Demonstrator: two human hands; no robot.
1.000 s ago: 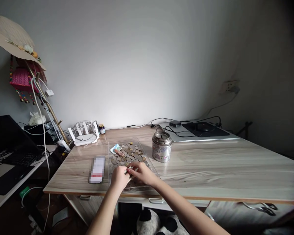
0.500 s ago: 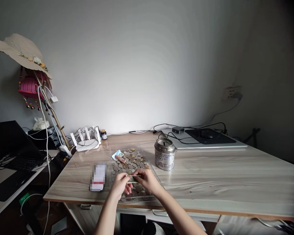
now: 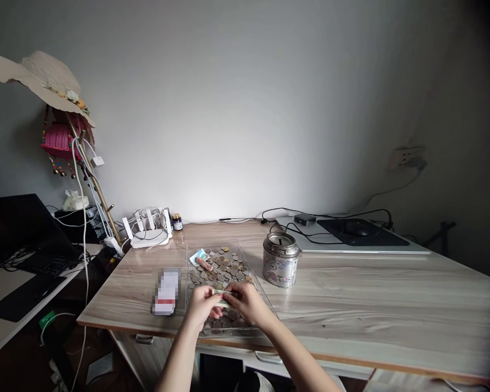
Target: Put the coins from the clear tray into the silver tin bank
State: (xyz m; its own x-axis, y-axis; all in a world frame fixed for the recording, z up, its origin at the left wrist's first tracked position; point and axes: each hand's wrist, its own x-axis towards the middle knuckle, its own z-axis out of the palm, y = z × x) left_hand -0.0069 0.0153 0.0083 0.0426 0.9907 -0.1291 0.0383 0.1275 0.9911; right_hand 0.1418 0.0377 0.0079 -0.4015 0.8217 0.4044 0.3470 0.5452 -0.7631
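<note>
Between my two hands is a small greenish banknote (image 3: 221,305), pinched by the fingers of my left hand (image 3: 202,307) and my right hand (image 3: 247,305). Both hands are closed on it, just above a clear plastic tray (image 3: 245,256) near the desk's front edge. Many loose coins (image 3: 218,267) are spread over the tray. Among them, toward the back left, lie a bluish banknote (image 3: 197,256) and a folded reddish banknote (image 3: 204,264). My hands hide part of the coins and of the tray's front.
Right of the tray stands a round patterned tin (image 3: 280,267) with a slot in its lid. A phone (image 3: 166,293), blurred out, lies to the left. Behind are a white router (image 3: 149,237) and a small jar (image 3: 177,222). A mouse (image 3: 358,227) sits on a dark pad at the back right.
The banknote is now turned so that more of its face shows between my fingers. My hands stay over the tray. The whole view has shifted slightly.
</note>
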